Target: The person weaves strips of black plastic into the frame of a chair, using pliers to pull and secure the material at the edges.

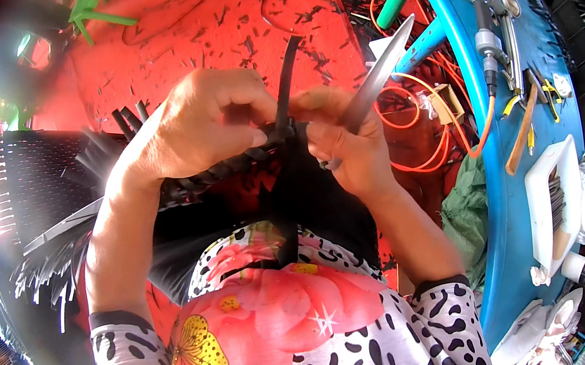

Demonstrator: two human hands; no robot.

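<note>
My right hand (351, 142) is closed around a pointed steel blade (383, 74), apparently a knife, that sticks out up and to the right. Its handle is hidden in my palm. A flat black plastic strip (288, 79) stands up between my hands from the rim of a black woven piece (217, 173) in front of me. My left hand (213, 122) is curled at that rim, thumb and fingers pinched by the strip's base. Loose black strip ends (97, 149) fan out beyond my left forearm.
At the right, a blue table (505, 224) carries an air tool (487, 34), a hammer (523, 128), yellow-handled pliers (549, 97) and a white tray (555, 204). An orange hose (448, 141) loops below. Black scraps litter the red floor (206, 34). A green sack (469, 207) lies beside the table.
</note>
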